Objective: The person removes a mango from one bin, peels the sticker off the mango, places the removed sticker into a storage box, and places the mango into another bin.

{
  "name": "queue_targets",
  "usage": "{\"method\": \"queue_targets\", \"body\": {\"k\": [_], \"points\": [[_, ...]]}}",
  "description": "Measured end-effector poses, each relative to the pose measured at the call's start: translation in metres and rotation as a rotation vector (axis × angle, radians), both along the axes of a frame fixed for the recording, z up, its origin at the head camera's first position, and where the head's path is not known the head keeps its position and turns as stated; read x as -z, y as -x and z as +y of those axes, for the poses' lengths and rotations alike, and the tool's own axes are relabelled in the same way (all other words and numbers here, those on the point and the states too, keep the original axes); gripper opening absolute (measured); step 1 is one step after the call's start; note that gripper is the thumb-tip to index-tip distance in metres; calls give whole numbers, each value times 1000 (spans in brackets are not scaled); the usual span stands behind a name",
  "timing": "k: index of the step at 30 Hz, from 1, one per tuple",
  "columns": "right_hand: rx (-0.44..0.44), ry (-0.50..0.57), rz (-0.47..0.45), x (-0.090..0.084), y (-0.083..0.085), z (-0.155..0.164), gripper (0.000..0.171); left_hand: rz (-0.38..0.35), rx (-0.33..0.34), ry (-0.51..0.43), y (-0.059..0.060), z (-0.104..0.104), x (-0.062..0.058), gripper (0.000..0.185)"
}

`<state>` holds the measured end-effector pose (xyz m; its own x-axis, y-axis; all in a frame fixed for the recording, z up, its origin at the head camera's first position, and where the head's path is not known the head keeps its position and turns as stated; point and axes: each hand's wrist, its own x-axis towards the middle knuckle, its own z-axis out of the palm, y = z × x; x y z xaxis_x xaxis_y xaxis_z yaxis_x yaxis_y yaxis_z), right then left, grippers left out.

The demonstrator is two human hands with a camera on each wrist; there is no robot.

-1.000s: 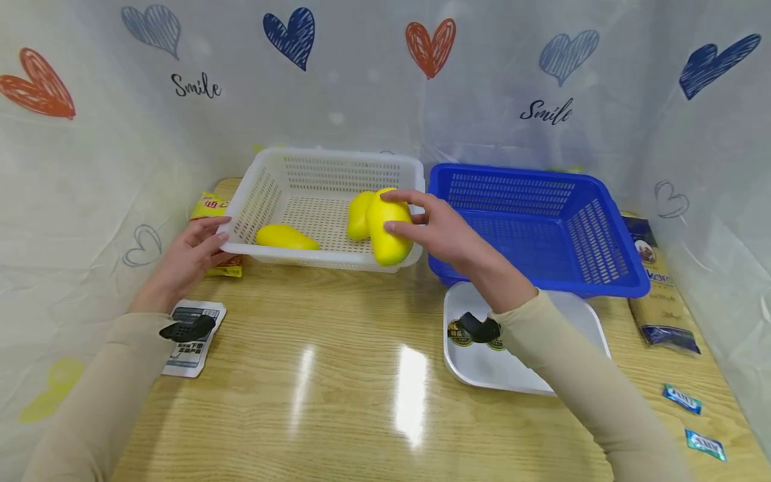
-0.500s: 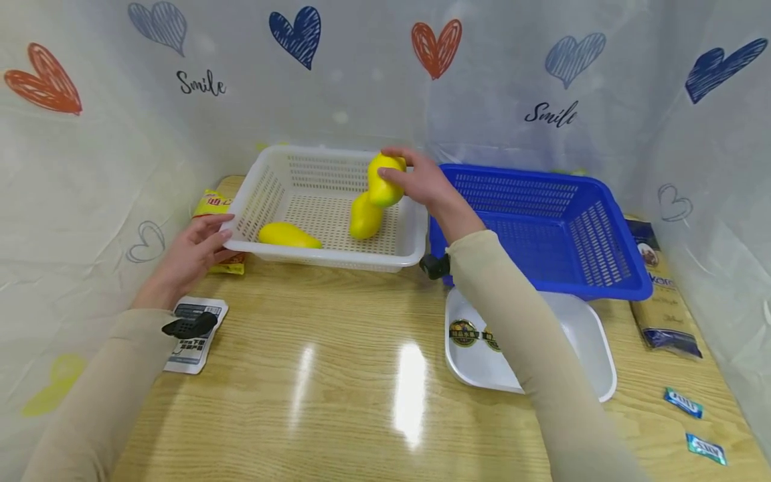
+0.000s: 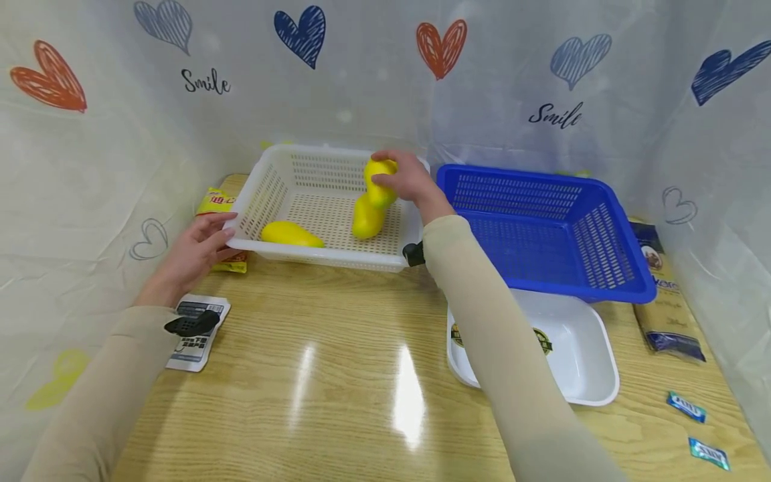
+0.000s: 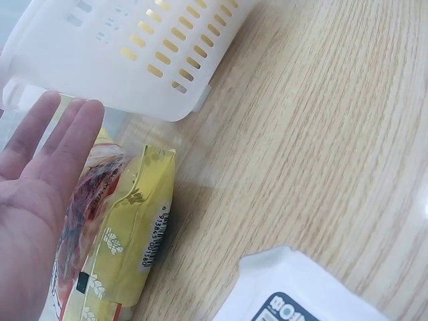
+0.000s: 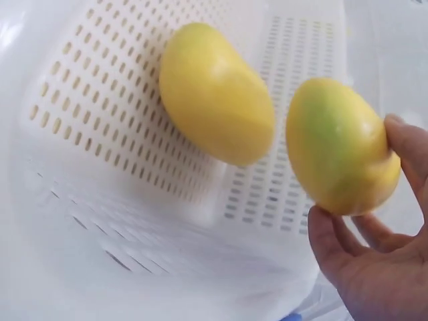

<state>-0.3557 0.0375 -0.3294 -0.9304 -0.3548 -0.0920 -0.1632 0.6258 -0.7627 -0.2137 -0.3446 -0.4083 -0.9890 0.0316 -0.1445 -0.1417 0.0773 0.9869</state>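
Observation:
My right hand [image 3: 409, 179] grips a yellow mango [image 3: 381, 184] between thumb and fingers, over the right end of the white basket [image 3: 337, 258]. In the right wrist view this mango [image 5: 341, 147] has a greenish patch. Just below it, a second mango [image 3: 367, 217] lies in the basket. A third mango [image 3: 291, 234] rests near the basket's front left corner. My left hand [image 3: 195, 248] touches the basket's left rim; its fingers [image 4: 80, 134] look straight in the left wrist view.
Right of the white basket stands a blue basket [image 3: 635, 284], with a white tray [image 3: 596, 388] in front of it. A yellow snack packet [image 4: 134, 234], a white packet [image 3: 201, 335], a brown bag [image 3: 668, 301] and small blue sachets [image 3: 687, 406] lie on the table [image 3: 271, 388].
The right hand has carried its mango back towards the basket's far right corner, then slightly left. The left hand stays at the rim. The view has shifted slightly.

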Motion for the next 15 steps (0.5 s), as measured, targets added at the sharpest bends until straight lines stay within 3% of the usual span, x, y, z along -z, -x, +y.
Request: {"method": "queue_targets", "body": {"k": [8, 13, 15], "points": [[39, -178, -17, 8, 3, -10, 47, 33, 17, -10, 1, 0, 3, 52], [29, -185, -32, 13, 6, -16, 46, 43, 20, -24, 2, -3, 4, 50], [61, -138, -100, 14, 6, -19, 47, 47, 20, -34, 2, -4, 5, 50]]}}
